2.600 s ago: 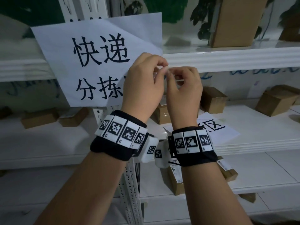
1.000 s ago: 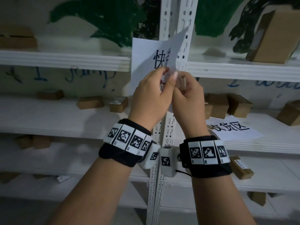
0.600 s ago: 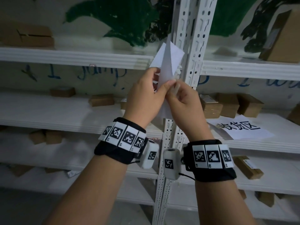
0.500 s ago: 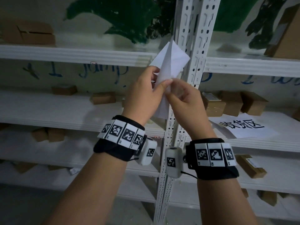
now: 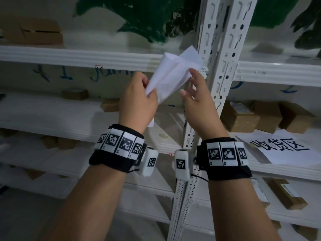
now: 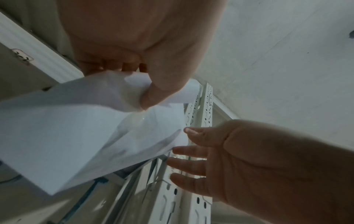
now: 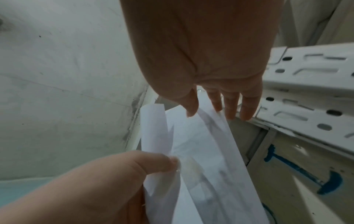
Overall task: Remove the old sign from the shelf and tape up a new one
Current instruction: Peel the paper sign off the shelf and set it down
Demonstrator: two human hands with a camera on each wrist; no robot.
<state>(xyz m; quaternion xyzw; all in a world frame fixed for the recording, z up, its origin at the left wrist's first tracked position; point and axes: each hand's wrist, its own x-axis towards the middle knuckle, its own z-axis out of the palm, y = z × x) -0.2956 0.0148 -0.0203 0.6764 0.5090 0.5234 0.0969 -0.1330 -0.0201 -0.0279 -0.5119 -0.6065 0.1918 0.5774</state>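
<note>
The old sign (image 5: 173, 75) is a white sheet folded into a loose bundle, held in the air in front of the upper shelf edge (image 5: 86, 58). My left hand (image 5: 149, 90) pinches its lower end between thumb and fingers (image 6: 151, 91). My right hand (image 5: 188, 82) is spread with straight fingers (image 7: 229, 109), and the fingertips touch the bundle's right edge. A glossy patch of clear tape (image 7: 189, 168) shows on the paper by the left thumb. The new sign (image 5: 278, 146), with black characters, lies flat on the middle shelf at right.
A white perforated upright post (image 5: 224, 49) stands just right of my hands. Brown cardboard boxes (image 5: 243, 117) sit on the middle shelf, more (image 5: 284, 195) on the lower one and one (image 5: 34, 33) on top at left. A green painted wall is behind.
The sign, flat against the shelf 2.6 s ago, is off it and folded up. My right hand has let go of it and spread its fingers; the left hand keeps its pinch.
</note>
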